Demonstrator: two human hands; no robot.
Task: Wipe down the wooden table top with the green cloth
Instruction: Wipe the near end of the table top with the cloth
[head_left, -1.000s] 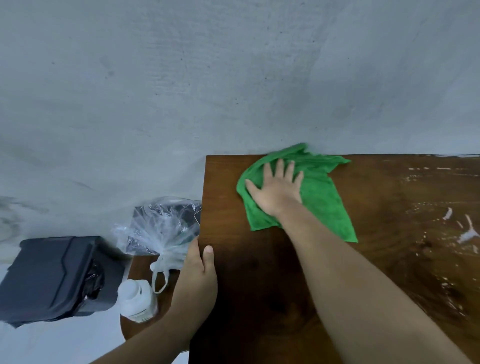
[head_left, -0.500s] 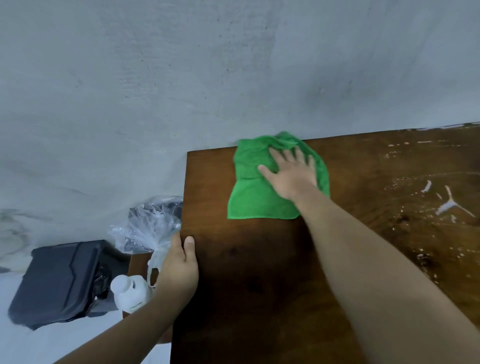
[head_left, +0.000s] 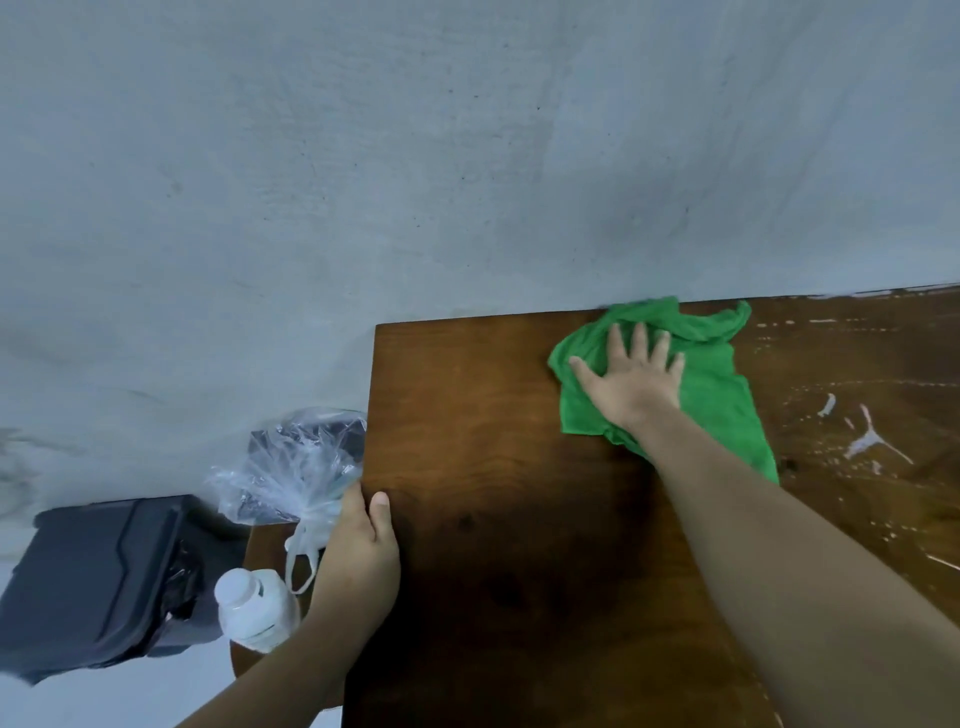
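The dark wooden table top (head_left: 493, 441) fills the lower right of the head view, its far edge against the wall. A rumpled green cloth (head_left: 722, 384) lies near that far edge. My right hand (head_left: 631, 382) presses flat on the cloth, fingers spread toward the wall. My left hand (head_left: 361, 545) grips the table's left edge, thumb on top and fingers wrapped under. White streaks and smears (head_left: 862, 441) mark the wood to the right of the cloth.
A grey concrete wall (head_left: 467, 156) rises behind the table. Left of the table, lower down, a clear plastic bag (head_left: 291, 467) and a white bottle (head_left: 249, 608) sit on a small wooden surface, beside a dark grey bin (head_left: 98, 577).
My right hand has slid the green cloth to the right along the far edge, away from the table's left corner. My left hand still holds the left edge.
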